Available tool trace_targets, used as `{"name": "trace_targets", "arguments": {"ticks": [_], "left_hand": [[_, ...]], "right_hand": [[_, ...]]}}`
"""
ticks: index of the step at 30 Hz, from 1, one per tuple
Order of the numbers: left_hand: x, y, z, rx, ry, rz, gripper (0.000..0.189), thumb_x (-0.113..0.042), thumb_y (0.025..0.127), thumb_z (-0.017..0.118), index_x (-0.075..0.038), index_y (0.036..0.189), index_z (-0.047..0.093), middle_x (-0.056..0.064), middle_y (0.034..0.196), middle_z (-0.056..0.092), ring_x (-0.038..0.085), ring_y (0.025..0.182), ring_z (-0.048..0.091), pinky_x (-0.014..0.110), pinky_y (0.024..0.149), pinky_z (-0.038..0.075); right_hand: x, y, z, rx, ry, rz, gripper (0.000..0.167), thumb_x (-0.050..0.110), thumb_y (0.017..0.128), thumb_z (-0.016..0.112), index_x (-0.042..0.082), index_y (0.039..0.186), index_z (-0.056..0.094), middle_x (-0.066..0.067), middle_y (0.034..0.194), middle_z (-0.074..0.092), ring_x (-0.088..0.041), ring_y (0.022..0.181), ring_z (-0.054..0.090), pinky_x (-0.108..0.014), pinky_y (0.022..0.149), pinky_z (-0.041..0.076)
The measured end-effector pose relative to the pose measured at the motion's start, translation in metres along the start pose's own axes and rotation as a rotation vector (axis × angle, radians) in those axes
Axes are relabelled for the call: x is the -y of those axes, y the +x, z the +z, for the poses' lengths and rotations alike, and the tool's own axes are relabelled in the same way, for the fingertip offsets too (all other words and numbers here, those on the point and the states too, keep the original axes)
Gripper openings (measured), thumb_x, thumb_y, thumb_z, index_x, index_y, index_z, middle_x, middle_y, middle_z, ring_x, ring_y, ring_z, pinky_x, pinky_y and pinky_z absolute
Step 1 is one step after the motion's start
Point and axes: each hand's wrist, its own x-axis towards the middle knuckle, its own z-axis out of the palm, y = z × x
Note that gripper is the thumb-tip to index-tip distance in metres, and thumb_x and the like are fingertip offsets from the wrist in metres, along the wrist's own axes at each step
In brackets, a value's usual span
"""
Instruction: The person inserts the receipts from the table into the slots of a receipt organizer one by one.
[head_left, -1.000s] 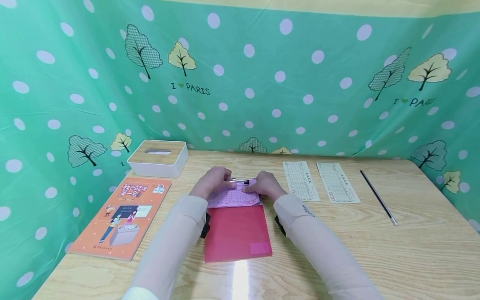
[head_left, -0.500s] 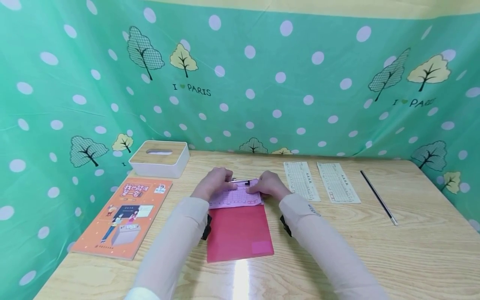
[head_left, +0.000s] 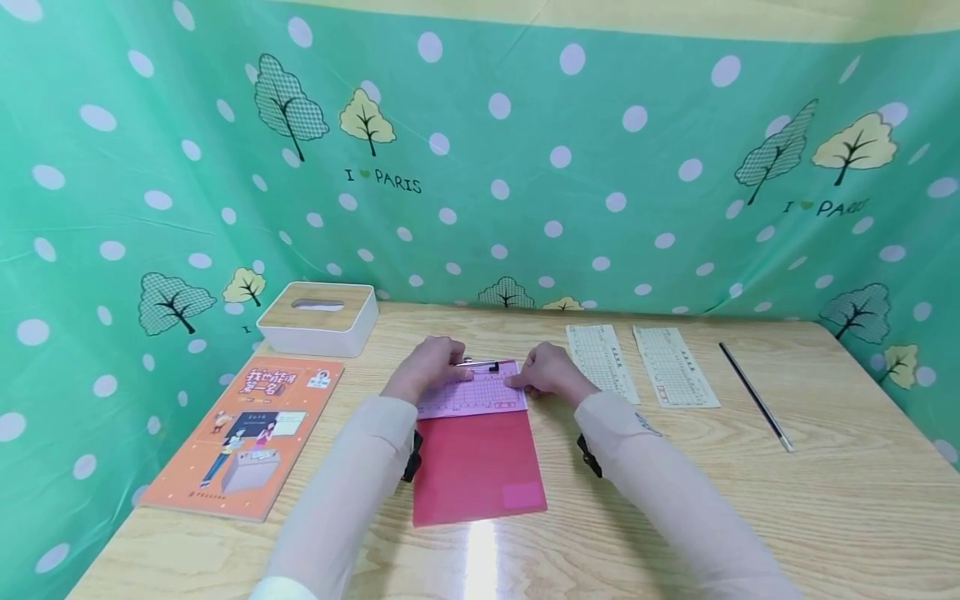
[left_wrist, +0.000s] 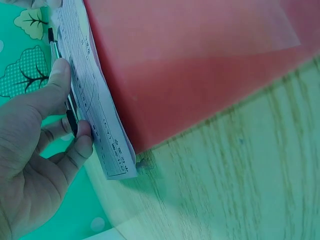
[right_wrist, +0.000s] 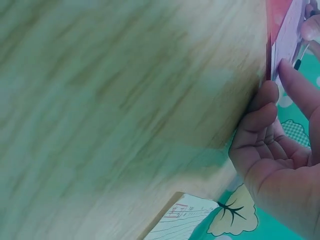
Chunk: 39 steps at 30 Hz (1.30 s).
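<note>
A red clipboard [head_left: 480, 467] lies on the table, with pink-looking printed paper slips [head_left: 480, 395] across its top end. The metal clip [head_left: 480, 363] with black ends crosses their upper edge. My left hand [head_left: 431, 368] pinches the clip; in the left wrist view its thumb lies on the clip [left_wrist: 72, 122] and the fingers sit behind and below it. At the slips' right edge, my right hand [head_left: 553, 372] touches with its thumb on top and curled fingers beside the board, as the right wrist view shows. Whether the clip's jaw is raised cannot be told.
An orange book [head_left: 243, 437] lies at left, below a white tissue box [head_left: 321, 318] with a wooden lid. Two printed slips, one nearer [head_left: 602, 362] and one farther right [head_left: 675, 367], lie beside a dark pencil [head_left: 756, 396]. A green polka-dot curtain [head_left: 562, 208] stands behind the table.
My right hand has shifted right along the slips to their edge, uncovering more of them. The slips lie flatter and straighter on the board. My left hand stays at the clip.
</note>
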Motion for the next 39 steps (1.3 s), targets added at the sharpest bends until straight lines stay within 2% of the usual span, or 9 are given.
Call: {"name": "trace_targets", "arguments": {"ticks": [4,7,11,18,24,32,39], "left_hand": [[-0.0003,-0.0005,-0.0003,-0.003,-0.002,0.001,0.033,-0.023,0.091,0.078,-0.008,0.074,0.054,0.002,0.071,0.051,0.017,0.072,0.048,0.032,0.069,0.041],[-0.0006,-0.0009,-0.0006,-0.005,-0.008,-0.002,0.033,-0.022,0.09,0.079,-0.008,0.074,0.054,0.002,0.071,0.051,0.018,0.072,0.048,0.032,0.069,0.041],[-0.0001,-0.0004,-0.0002,-0.002,-0.001,-0.005,0.034,-0.022,0.09,0.078,-0.008,0.073,0.054,0.003,0.071,0.051,0.018,0.072,0.048,0.032,0.069,0.041],[-0.001,0.0011,0.0005,0.016,0.004,-0.021,0.032,-0.023,0.091,0.078,-0.008,0.075,0.054,0.003,0.073,0.053,0.018,0.073,0.049,0.032,0.071,0.042],[-0.0012,0.0012,0.0001,0.01,0.003,-0.017,0.034,-0.023,0.09,0.079,-0.009,0.073,0.053,0.003,0.073,0.052,0.018,0.072,0.048,0.032,0.069,0.042],[-0.0039,0.0008,-0.0067,0.03,-0.024,-0.043,0.038,-0.022,0.09,0.079,-0.01,0.068,0.051,0.001,0.068,0.046,0.016,0.07,0.045,0.029,0.066,0.038],[-0.003,0.0057,-0.0076,0.051,-0.016,-0.043,0.042,-0.021,0.09,0.08,-0.011,0.066,0.047,0.0,0.066,0.041,0.015,0.068,0.043,0.027,0.065,0.035]], "right_hand": [[-0.0026,-0.0022,0.0015,-0.018,0.009,-0.025,0.029,0.021,0.087,0.082,0.008,0.069,0.065,-0.003,0.061,0.062,-0.013,0.056,0.054,-0.023,0.056,0.042],[-0.004,-0.0037,0.0031,-0.035,0.039,-0.029,0.029,0.02,0.087,0.082,0.008,0.068,0.065,-0.003,0.061,0.062,-0.012,0.055,0.052,-0.023,0.055,0.04],[-0.0033,-0.0043,0.0045,-0.048,0.093,-0.004,0.03,0.018,0.085,0.083,0.008,0.065,0.064,-0.002,0.06,0.06,-0.011,0.055,0.048,-0.022,0.053,0.037],[-0.0009,-0.0034,0.0053,-0.057,0.188,0.036,0.022,0.013,0.086,0.081,0.004,0.071,0.068,-0.003,0.063,0.06,-0.012,0.056,0.051,-0.023,0.055,0.042],[0.0009,-0.002,0.0077,-0.087,0.211,0.057,0.017,0.009,0.085,0.081,0.002,0.073,0.072,-0.002,0.064,0.061,-0.01,0.055,0.052,-0.022,0.055,0.045],[0.0028,-0.0028,0.0056,-0.055,0.315,0.084,0.008,0.002,0.087,0.078,-0.005,0.086,0.074,-0.005,0.063,0.063,-0.008,0.05,0.056,-0.02,0.055,0.051],[0.0029,-0.0033,0.004,-0.03,0.36,0.086,0.01,-0.001,0.088,0.076,-0.008,0.093,0.072,-0.004,0.066,0.063,-0.006,0.05,0.056,-0.019,0.055,0.052]]}}
